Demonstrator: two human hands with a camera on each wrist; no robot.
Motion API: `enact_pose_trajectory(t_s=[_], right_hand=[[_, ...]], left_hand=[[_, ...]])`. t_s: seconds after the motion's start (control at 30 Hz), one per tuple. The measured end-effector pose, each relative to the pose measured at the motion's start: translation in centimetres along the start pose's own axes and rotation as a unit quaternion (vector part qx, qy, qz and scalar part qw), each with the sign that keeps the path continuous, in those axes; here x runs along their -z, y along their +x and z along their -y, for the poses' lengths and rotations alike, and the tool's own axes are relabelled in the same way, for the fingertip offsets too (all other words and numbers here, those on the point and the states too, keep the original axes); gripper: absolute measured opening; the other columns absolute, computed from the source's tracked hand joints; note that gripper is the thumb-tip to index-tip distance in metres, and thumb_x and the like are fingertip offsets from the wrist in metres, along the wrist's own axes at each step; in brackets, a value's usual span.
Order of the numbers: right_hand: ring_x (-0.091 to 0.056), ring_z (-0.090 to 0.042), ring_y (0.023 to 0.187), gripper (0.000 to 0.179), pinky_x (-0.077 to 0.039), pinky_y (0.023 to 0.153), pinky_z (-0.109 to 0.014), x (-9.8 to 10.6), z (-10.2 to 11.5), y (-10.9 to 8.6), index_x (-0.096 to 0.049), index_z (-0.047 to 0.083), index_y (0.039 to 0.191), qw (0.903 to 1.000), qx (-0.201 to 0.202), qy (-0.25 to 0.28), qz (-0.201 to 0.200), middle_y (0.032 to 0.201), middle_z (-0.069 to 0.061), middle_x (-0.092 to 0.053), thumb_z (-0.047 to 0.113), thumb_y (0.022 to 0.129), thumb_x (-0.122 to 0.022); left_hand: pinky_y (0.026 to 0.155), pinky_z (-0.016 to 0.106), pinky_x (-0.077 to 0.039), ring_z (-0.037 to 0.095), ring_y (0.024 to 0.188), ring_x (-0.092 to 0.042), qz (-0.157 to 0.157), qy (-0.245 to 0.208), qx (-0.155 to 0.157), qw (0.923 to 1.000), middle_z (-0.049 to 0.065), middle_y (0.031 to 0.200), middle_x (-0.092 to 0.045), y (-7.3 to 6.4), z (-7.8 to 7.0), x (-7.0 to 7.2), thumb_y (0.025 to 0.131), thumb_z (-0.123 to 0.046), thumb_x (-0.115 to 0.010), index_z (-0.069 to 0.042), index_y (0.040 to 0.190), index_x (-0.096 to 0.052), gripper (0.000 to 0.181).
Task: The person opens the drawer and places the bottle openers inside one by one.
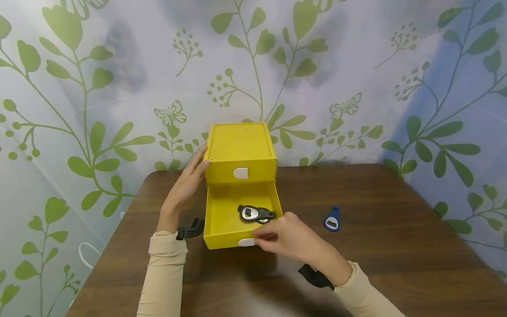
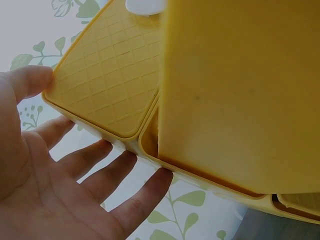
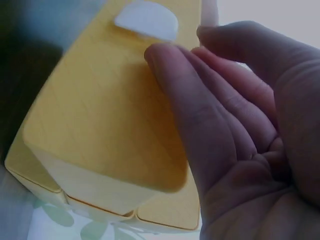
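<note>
A yellow drawer box [image 1: 241, 141] stands on the table, its lower drawer [image 1: 223, 215] pulled out. My left hand [image 1: 185, 187] rests on the box's left side, fingers spread and thumb at the front edge. At the drawer's front, near its white handle [image 1: 246, 242], is my right hand [image 1: 291, 237]. In the right wrist view its fingers [image 3: 175, 85] lie by the drawer front, thumb apart, with nothing between them. Inside the drawer a black bottle opener [image 1: 249, 213] overlaps another one. A blue bottle opener [image 1: 332, 219] lies on the table to the right.
The brown wooden table [image 1: 376, 246] bears the box. Behind it hangs a leaf-patterned cloth [image 1: 348, 57]. The upper drawer [image 1: 222, 171], with its own white handle [image 1: 240, 173], is closed. A white cable [image 1: 85, 255] loops by the table's left edge.
</note>
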State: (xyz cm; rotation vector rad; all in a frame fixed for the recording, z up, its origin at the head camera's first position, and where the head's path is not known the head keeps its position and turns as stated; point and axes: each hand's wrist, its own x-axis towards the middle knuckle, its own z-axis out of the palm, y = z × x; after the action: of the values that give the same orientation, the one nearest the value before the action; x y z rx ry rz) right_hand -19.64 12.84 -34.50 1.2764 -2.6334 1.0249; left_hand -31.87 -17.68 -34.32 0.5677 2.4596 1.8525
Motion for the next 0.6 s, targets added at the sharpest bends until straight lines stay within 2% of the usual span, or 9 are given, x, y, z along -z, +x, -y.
enact_pose_trajectory(t_s=[0.23,0.6], right_hand=[[-0.057,0.008,0.066,0.01,-0.051,0.06,-0.012,-1.0,0.0,0.0,-0.084,0.012,0.1,0.9996,-0.015,-0.025,-0.003,0.087,0.006,-0.078,0.012,0.092,-0.078],[-0.054,0.006,0.065,0.006,-0.05,0.063,-0.013,-1.6,-0.3,0.1,-0.084,0.015,0.093,0.998,-0.008,-0.059,-0.02,0.081,0.01,-0.075,0.011,0.091,-0.079]], left_hand=[[0.12,0.064,-0.028,0.023,0.158,-0.019,0.0,0.004,0.0,1.0,-0.01,0.172,-0.009,-0.1,-0.1,-0.1,0.11,-0.052,-0.04,-0.035,0.166,-0.014,0.064],[0.121,0.064,-0.028,0.023,0.158,-0.019,-0.002,0.004,0.002,1.0,-0.01,0.173,-0.008,-0.2,-0.3,-0.2,0.11,-0.052,-0.04,-0.036,0.166,-0.014,0.064]])
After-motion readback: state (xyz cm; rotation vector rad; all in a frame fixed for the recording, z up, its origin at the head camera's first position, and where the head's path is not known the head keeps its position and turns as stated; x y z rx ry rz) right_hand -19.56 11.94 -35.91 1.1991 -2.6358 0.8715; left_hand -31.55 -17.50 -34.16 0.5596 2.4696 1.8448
